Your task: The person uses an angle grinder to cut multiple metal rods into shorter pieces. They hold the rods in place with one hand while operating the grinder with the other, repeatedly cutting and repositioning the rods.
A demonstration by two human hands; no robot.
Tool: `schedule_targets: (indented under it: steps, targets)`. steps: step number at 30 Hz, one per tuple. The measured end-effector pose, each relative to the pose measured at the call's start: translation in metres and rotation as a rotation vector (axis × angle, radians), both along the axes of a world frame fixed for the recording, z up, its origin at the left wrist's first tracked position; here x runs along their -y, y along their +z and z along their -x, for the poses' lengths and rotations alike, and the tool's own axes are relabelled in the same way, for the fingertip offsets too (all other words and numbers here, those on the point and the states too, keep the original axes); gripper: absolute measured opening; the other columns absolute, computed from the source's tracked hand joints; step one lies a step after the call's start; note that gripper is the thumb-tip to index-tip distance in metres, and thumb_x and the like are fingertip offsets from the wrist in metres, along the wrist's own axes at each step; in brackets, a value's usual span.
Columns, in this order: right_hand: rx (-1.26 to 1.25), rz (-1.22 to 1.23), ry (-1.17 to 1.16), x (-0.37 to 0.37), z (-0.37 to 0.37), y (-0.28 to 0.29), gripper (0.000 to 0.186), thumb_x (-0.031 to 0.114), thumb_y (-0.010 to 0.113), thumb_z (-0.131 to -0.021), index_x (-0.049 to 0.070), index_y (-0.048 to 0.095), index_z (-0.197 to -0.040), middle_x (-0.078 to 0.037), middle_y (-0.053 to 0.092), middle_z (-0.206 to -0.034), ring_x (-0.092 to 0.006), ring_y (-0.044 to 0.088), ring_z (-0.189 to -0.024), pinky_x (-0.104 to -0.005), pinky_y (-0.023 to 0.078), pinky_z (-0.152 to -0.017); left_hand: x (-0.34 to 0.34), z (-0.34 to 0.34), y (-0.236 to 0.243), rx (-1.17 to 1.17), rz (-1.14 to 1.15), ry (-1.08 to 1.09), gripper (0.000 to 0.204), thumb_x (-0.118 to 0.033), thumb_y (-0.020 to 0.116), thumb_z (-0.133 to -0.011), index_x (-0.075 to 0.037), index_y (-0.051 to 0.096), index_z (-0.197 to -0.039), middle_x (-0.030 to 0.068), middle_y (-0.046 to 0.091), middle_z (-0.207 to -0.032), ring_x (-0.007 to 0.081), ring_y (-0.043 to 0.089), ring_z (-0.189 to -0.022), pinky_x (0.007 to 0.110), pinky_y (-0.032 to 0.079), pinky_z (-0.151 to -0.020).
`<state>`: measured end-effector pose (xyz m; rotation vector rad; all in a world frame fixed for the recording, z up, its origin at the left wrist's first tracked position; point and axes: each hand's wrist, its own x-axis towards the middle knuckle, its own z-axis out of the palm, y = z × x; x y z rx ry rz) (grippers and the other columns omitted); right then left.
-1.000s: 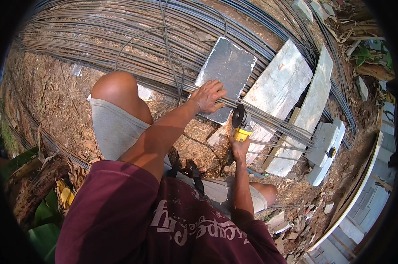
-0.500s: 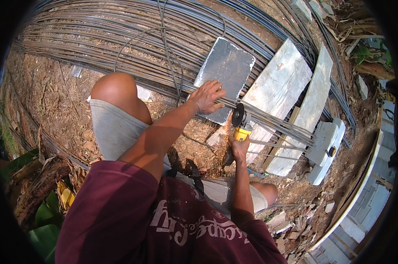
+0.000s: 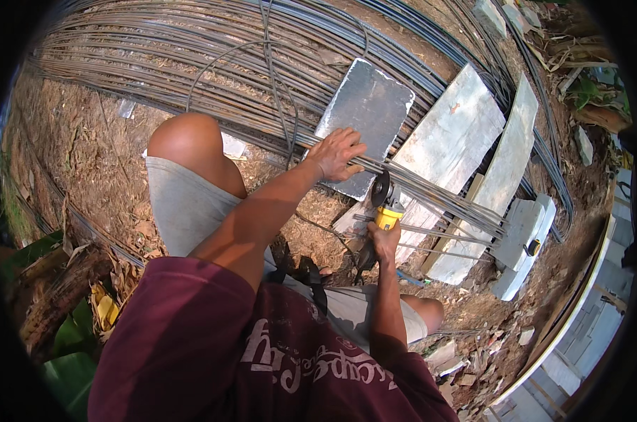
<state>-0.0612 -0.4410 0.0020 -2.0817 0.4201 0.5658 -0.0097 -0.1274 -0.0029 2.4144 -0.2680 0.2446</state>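
My right hand is wrapped round the body of a yellow angle grinder. The grinder's dark cutting disc stands right beside a bundle of thin steel rods; whether it touches them is hard to tell. My left hand is closed over the same bundle, left of the disc, pressing it above a dark rectangular board with pale, worn edges. Its fingertips curl over the rods. To the right, the rods run across pale wooden planks and end near a light grey block.
Many long rusty rods lie across the ground at the far left and back. A loose rod or cable loops over them. Broken rubble lies at the lower right, beside a curved pale edge. Banana leaves are at the lower left.
The orange sparks that sprayed down from the disc have stopped. A short rod end now shows beside the grinder's body. My left hand keeps its place on the bundle.
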Motion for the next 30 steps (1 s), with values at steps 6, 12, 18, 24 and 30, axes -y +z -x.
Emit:
schedule_targets:
  steps: [6,12,18,24,30]
  targets:
    - [-0.003,-0.121,-0.001,-0.005,-0.010,0.012,0.045,0.002,0.083,-0.081,0.000,0.059,-0.119,-0.006,0.069,-0.089,-0.0164,0.065,-0.066,-0.0316,0.055,-0.058,-0.001,0.000,0.003,0.009,0.015,-0.011,0.045,-0.043,0.080,-0.091,-0.007,0.064,-0.113,0.0170,0.058,-0.118,0.0405,0.055,-0.119,0.053,0.046,-0.105]
    - [0.041,-0.002,0.033,-0.008,-0.008,0.011,0.043,0.003,0.083,-0.080,0.001,0.060,-0.117,-0.006,0.070,-0.090,-0.0161,0.065,-0.067,-0.0321,0.055,-0.059,-0.003,-0.002,0.009,-0.025,-0.001,-0.023,0.045,-0.043,0.080,-0.091,-0.007,0.064,-0.112,0.0172,0.058,-0.118,0.0398,0.055,-0.120,0.054,0.046,-0.106]
    - [-0.033,-0.091,-0.010,-0.006,-0.008,0.012,0.047,0.006,0.086,-0.079,0.000,0.062,-0.119,-0.008,0.071,-0.090,-0.0177,0.068,-0.068,-0.0330,0.055,-0.060,-0.001,0.001,0.008,-0.059,0.009,-0.017,0.046,-0.045,0.080,-0.091,-0.008,0.064,-0.114,0.0179,0.058,-0.120,0.0414,0.054,-0.127,0.055,0.044,-0.112]
    - [-0.020,-0.057,-0.020,-0.011,-0.010,0.016,0.046,0.003,0.086,-0.080,0.000,0.061,-0.119,-0.007,0.071,-0.089,-0.0174,0.067,-0.068,-0.0332,0.055,-0.060,-0.002,-0.001,0.009,-0.014,-0.014,-0.006,0.046,-0.043,0.081,-0.090,-0.007,0.065,-0.113,0.0179,0.058,-0.119,0.0410,0.055,-0.124,0.055,0.046,-0.110]
    - [0.004,-0.088,-0.034,-0.009,-0.010,0.010,0.047,0.004,0.087,-0.080,0.000,0.062,-0.120,-0.007,0.071,-0.091,-0.0175,0.068,-0.070,-0.0335,0.056,-0.061,-0.003,-0.001,0.007,0.003,0.017,-0.015,0.045,-0.042,0.081,-0.090,-0.007,0.065,-0.111,0.0172,0.057,-0.115,0.0396,0.056,-0.119,0.053,0.047,-0.106]
